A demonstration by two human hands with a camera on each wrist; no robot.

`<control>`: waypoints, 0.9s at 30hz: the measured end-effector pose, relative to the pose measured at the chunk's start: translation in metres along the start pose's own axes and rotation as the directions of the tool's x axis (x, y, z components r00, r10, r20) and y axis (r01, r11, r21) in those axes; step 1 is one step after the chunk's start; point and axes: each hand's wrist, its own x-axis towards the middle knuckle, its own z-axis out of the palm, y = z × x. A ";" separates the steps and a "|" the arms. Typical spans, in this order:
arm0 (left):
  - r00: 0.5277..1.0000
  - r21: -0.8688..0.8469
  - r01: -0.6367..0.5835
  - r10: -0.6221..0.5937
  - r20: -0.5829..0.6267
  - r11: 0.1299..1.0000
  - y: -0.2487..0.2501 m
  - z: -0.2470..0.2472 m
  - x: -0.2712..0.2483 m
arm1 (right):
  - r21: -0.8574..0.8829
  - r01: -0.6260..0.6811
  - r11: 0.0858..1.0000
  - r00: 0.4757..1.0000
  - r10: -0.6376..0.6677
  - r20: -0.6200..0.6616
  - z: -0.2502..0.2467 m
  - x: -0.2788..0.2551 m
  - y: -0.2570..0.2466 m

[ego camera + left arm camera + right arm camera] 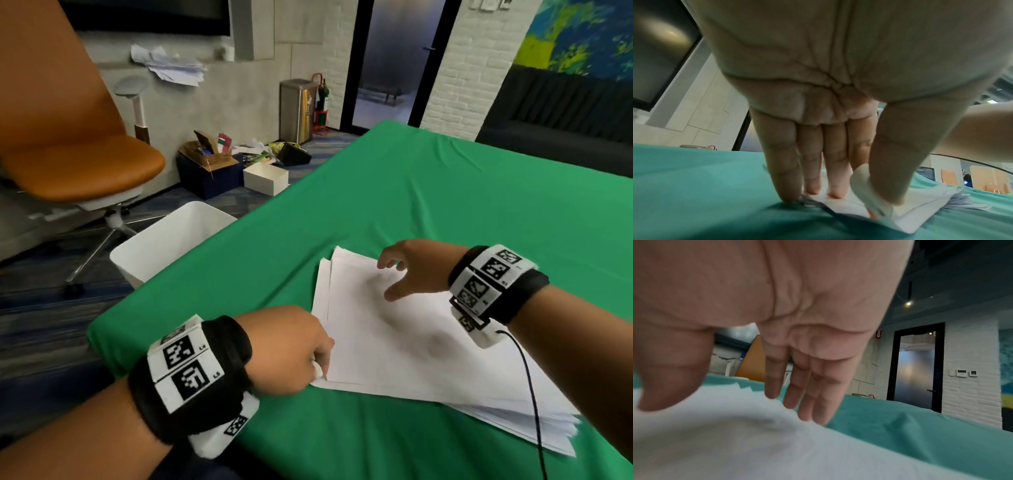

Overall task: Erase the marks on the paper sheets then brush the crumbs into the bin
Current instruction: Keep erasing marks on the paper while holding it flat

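- Your left hand (291,349) pinches a white eraser (869,193) at the paper stack's (411,342) near-left corner.
- Your right hand (414,267) hovers spread over the stack, holding nothing.
- The white bin (171,240) stands below the green surface's (445,192) left edge.
- No writing on the paper is readable.

We count two hands: left hand (291,349), right hand (416,267). One stack of paper sheets (411,342), sheet number unclear. One white eraser (869,193). One white bin (171,240). One orange chair (82,164).
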 end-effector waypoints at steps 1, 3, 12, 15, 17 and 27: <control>1.000 -0.005 0.008 -0.008 -0.001 1.000 -0.001 0.001 0.000 | 0.009 0.007 1.000 1.000 -0.007 -0.017 0.005 -0.002 0.001; 1.000 -0.009 0.022 -0.022 -0.001 1.000 0.001 0.000 0.000 | 0.023 -0.008 1.000 1.000 0.008 -0.008 0.010 -0.006 0.002; 0.999 -0.432 0.026 -0.005 0.050 0.902 -0.008 -0.032 0.001 | -0.076 -0.071 0.995 0.994 0.077 0.077 0.028 -0.023 -0.018; 0.980 -0.675 -0.011 -0.127 -0.154 0.738 -0.021 -0.052 0.016 | -0.074 -0.084 0.994 0.993 0.090 0.076 0.028 -0.025 -0.021; 0.943 -0.740 -0.009 -0.240 -0.229 0.673 -0.025 -0.056 0.033 | -0.061 -0.079 0.995 0.994 0.083 0.071 0.028 -0.024 -0.021; 0.958 -0.639 0.190 -0.284 -0.046 0.745 -0.021 -0.040 0.104 | -0.114 -0.056 0.992 0.982 0.075 0.172 0.033 -0.027 -0.032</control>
